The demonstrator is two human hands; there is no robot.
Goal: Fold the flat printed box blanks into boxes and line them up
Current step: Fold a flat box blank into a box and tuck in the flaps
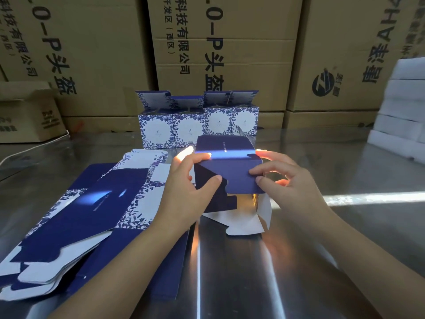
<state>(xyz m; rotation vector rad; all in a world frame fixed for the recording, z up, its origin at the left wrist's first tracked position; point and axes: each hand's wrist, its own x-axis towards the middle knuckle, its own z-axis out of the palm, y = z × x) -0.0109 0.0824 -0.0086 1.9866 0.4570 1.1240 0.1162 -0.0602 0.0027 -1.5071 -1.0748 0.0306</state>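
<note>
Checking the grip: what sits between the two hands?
The half-folded box: the left hand grips its left side and the right hand pinches its right edge. The head view shows this.

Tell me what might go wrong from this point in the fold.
1. The left hand and right hand both grip the half-folded box; pressing its dark flap in askew may crease it.
2. Its white flaps splay loose underneath and may bend against the steel table.
3. The row of finished boxes stands close behind; a forward push might knock it out of line.
</note>
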